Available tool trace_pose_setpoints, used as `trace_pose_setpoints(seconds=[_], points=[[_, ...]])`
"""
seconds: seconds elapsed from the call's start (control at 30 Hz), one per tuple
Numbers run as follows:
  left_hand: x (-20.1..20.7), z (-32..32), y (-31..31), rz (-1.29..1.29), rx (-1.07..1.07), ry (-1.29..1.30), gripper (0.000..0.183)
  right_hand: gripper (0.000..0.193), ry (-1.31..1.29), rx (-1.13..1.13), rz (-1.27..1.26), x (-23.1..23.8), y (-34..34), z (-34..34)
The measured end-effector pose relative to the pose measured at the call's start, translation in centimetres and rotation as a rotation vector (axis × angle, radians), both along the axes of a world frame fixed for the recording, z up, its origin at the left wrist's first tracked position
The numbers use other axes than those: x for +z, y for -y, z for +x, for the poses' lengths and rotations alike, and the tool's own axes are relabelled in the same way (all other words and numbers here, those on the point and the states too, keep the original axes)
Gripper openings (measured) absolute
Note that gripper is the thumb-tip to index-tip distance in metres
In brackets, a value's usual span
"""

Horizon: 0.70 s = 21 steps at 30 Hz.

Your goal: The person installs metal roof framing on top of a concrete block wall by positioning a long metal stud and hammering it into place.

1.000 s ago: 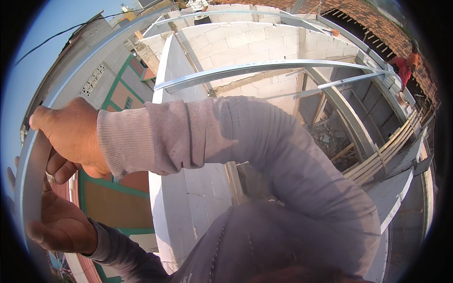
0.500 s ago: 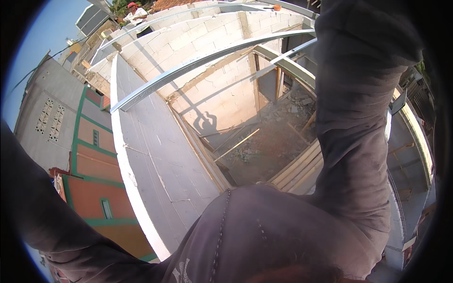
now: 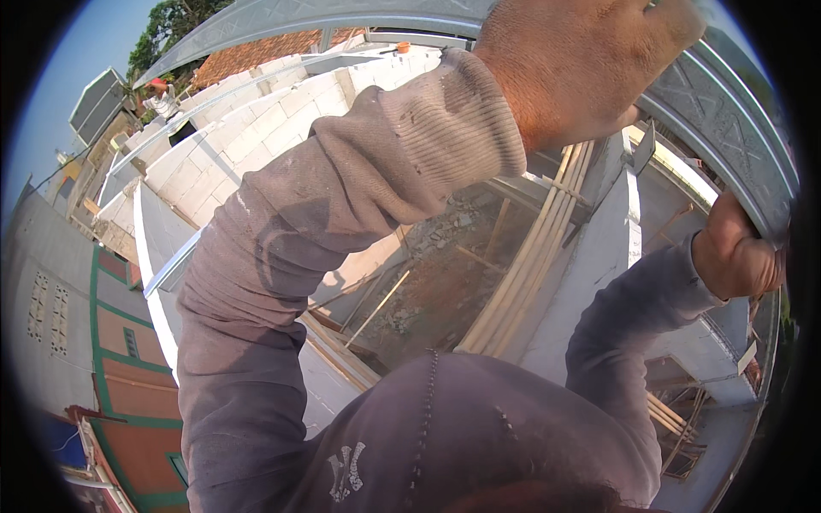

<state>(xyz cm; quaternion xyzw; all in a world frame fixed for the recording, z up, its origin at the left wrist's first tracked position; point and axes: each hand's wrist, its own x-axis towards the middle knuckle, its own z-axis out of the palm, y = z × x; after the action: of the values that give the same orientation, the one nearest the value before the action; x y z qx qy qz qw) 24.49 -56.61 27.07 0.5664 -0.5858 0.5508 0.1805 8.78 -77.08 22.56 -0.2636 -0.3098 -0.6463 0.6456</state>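
A long galvanized steel channel (image 3: 717,120), with an embossed pattern on its face, spans the top of the view and bends down at the right through the fisheye. Across the upper middle, my left hand (image 3: 581,73) is closed over it, back of the hand toward me; its fingertips are mostly hidden. At the far right, my right hand (image 3: 737,250) grips the channel's near end from below, fingers wrapped round it. Both arms wear grey-brown sleeves, and the left sleeve (image 3: 342,188) covers part of the walls behind.
Below lies a roofless room with rubble (image 3: 436,227) and bamboo poles (image 3: 530,248). White block walls (image 3: 248,128) surround it, another steel channel (image 3: 171,261) resting on the left one. A person (image 3: 162,103) in a red head covering is at the far left. An orange container (image 3: 404,47) sits on a far wall.
My left arm has swung from the left edge up across the middle. Both hands and the held steel channel have come into view, and the view has shifted to the right.
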Motion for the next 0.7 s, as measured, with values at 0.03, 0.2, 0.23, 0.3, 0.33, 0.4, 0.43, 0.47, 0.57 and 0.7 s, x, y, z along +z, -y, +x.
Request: trace_pose_setpoints(seconds=[0.03,0.2,0.23,0.3,0.33,0.4,0.43,0.47,0.57,0.7], points=[[-1.4,0.9,0.8,0.055,-0.018,0.000,0.067,0.064,-0.035,-0.015,0.058,-1.6,1.3,-0.5],[-9.8,2.4,2.3,-0.078,-0.122,-0.187,0.093,0.064,-0.174,0.014,0.346,-10.1,5.6,-2.4],[-11.6,3.2,2.4,-0.078,-0.104,-0.287,0.097,0.064,-0.189,0.034,0.362,-12.2,7.7,-3.5],[-15.5,5.8,1.2,-0.168,-0.051,-0.482,0.115,0.063,-0.202,0.113,0.376,-15.8,11.7,-5.6],[-17.5,6.8,0.4,-0.327,-0.100,-0.595,0.115,0.062,-0.216,0.161,0.385,-18.2,13.6,-6.7],[-21.4,10.3,-1.0,-0.537,-0.217,-1.072,0.125,0.061,-0.262,0.154,0.527,-20.6,14.2,-7.3],[-22.8,12.1,-1.9,-0.761,-0.363,-1.377,0.118,0.060,-0.302,0.118,0.577,-21.8,14.6,-7.4],[-24.0,15.0,-3.3,-0.850,-0.586,-1.741,0.116,0.059,-0.342,0.069,0.624,-23.2,15.1,-7.9],[-23.3,18.2,-3.6,-0.682,-1.229,-1.945,0.104,0.056,-0.438,0.001,0.783,-25.9,15.2,-8.9],[-26.0,17.9,0.7,-0.733,-1.437,-2.018,0.100,0.050,-0.615,-0.059,0.800,-30.8,16.0,-8.9]])
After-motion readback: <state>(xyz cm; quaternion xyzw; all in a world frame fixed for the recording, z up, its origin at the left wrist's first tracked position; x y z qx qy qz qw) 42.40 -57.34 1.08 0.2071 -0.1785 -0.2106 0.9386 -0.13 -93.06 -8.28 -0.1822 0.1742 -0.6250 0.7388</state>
